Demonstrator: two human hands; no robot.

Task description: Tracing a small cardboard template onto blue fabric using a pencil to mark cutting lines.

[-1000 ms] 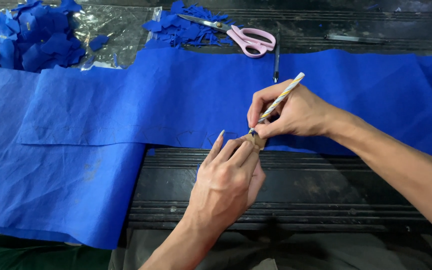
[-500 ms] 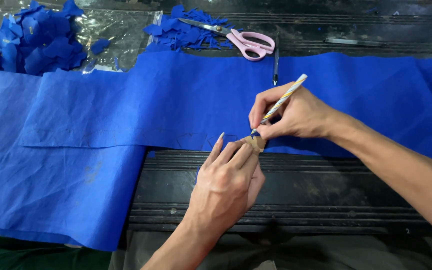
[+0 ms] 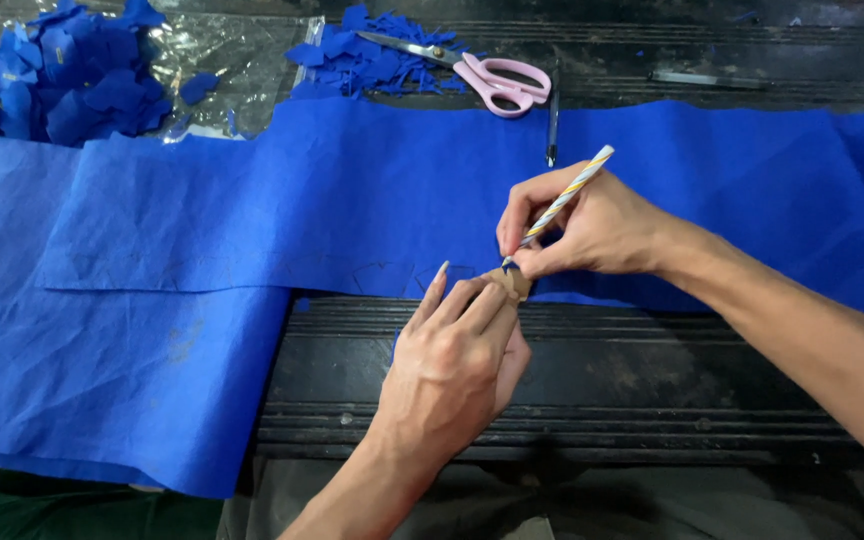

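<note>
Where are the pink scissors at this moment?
In the head view, the pink scissors lie at the top centre, beyond the blue fabric, beside a pile of blue scraps and left of a dark pen.

I am looking down at what reads as a small cutting or sewing workshop. The bench (image 3: 602,380) is dark, worn and grimy, with ridged metal rails running across its near edge. A long length of blue fabric (image 3: 252,220) is spread over it from 9 o'clock to 3 o'clock, one end hanging over the front. At 11 o'clock a heap of small blue cut-out pieces (image 3: 62,75) lies on a clear plastic sheet (image 3: 212,45), and a second pile of scraps (image 3: 362,60) sits at 12 o'clock under pink-handled scissors (image 3: 492,80). Faint traced outlines (image 3: 392,275) show on the cloth near the middle.
</note>
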